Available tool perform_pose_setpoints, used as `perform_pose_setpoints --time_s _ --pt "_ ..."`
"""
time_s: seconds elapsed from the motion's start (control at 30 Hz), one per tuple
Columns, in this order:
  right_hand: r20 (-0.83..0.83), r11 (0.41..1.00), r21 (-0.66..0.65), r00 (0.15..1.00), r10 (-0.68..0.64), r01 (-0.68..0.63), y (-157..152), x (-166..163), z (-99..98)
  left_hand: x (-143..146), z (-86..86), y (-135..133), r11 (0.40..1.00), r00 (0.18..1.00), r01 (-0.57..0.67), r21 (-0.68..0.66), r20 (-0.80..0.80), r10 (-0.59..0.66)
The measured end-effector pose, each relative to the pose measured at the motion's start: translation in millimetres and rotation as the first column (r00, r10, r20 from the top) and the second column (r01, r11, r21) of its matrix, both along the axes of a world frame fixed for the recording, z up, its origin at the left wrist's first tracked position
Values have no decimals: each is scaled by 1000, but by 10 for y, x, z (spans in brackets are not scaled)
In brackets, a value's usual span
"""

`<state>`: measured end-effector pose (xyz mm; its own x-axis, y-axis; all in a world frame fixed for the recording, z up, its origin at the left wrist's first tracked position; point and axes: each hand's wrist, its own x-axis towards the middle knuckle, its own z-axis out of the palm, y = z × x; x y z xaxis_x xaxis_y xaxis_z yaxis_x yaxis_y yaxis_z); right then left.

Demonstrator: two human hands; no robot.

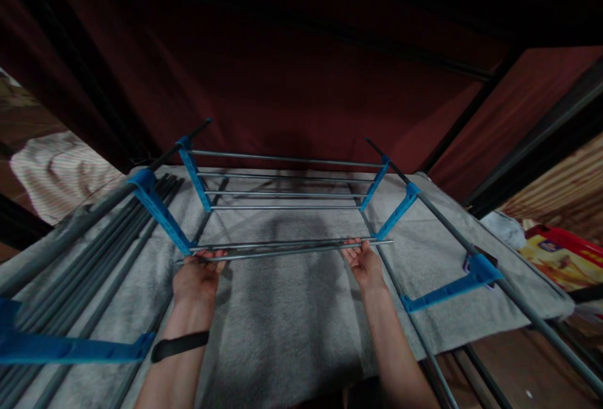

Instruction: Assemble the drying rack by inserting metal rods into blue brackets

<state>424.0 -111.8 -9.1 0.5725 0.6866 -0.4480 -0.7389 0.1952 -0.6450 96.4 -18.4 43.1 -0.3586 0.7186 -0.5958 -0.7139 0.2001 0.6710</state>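
A loose grey metal rod (pixel 282 250) lies across both my hands, slightly tilted, its right end higher. My left hand (pixel 198 271), with a black band on its wrist, grips the rod near its left end, fingers beneath it. Near the right end, my right hand (pixel 362 261) holds it between thumb and fingers. Just behind is another thin rod (pixel 264 245), spanning the lower ends of a left blue bracket (pixel 162 213) and a right blue bracket (pixel 396 212). Farther back, several rods join the far-left blue bracket (pixel 194 173) and the far-right blue bracket (pixel 374 184).
Several grey tubes (pixel 101 258) lie along the left on a grey fleecy cloth (pixel 282 321). Nearer blue brackets hang at left (pixel 70 347) and right (pixel 452 284). A dark red curtain (pixel 282 95) stands behind; a red-yellow package (pixel 565 255) sits at right.
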Motion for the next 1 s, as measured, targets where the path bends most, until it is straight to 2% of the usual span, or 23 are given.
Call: perform_pose_setpoints --time_s 0.1,0.27,0.4,0.57,0.63,0.83,1.0 --pt "9 1000 22 1000 6 -6 -1 -25 -3 -25 -35 0 997 1000 -1 74 -9 2" --pt "15 999 54 1000 5 -6 12 -51 -12 -52 -19 -3 995 1000 -24 98 0 24" --pt "16 999 26 1000 -24 24 19 -30 -49 -29 -37 8 997 999 -33 69 5 32" --pt "7 1000 19 1000 -20 20 35 -38 -87 79 -63 -4 998 996 70 4 61 -70" --pt "1 999 30 1000 -24 24 42 -58 -82 109 -52 -17 998 996 65 -20 56 -64" --pt "2 982 71 985 -173 173 29 -62 -5 46 11 -18 1000 1000 0 -18 21 0" --pt "-2 968 146 979 -206 204 35 -113 70 43 111 -28 1000 1000 -10 7 21 10"
